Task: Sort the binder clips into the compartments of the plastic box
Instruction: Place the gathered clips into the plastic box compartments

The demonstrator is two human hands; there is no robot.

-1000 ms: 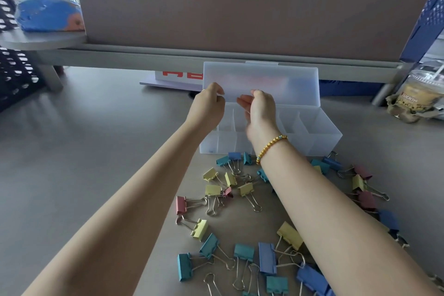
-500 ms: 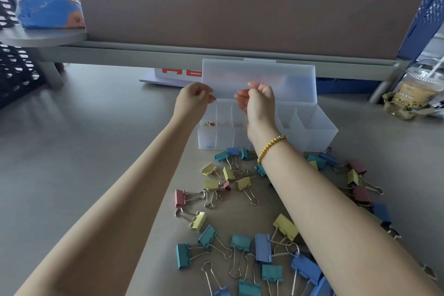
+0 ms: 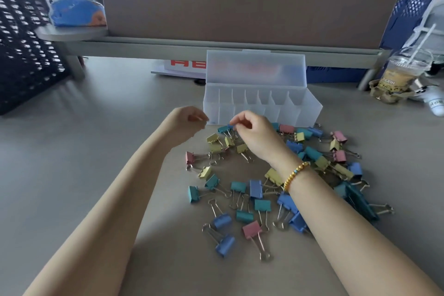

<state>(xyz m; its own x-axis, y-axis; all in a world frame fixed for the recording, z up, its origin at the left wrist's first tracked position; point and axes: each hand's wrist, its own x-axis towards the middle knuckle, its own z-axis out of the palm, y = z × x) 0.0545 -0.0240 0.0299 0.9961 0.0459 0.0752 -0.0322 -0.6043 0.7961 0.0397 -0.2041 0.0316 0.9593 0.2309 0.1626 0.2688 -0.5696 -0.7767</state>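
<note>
Both curled: right hand (image 3: 254, 137) pinches a teal binder clip (image 3: 224, 129); left hand (image 3: 186, 122) is empty beside it.

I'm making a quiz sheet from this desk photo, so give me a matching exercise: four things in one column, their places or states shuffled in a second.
Things:
1. plastic box
2. iced drink cup
3. right hand
4. black crate

Places or states:
a. far left of the desk
b. lid standing open, behind the clips
c. fingertips at a teal binder clip
d. far right, with a straw

Pairs: 1-b, 2-d, 3-c, 4-a
</note>
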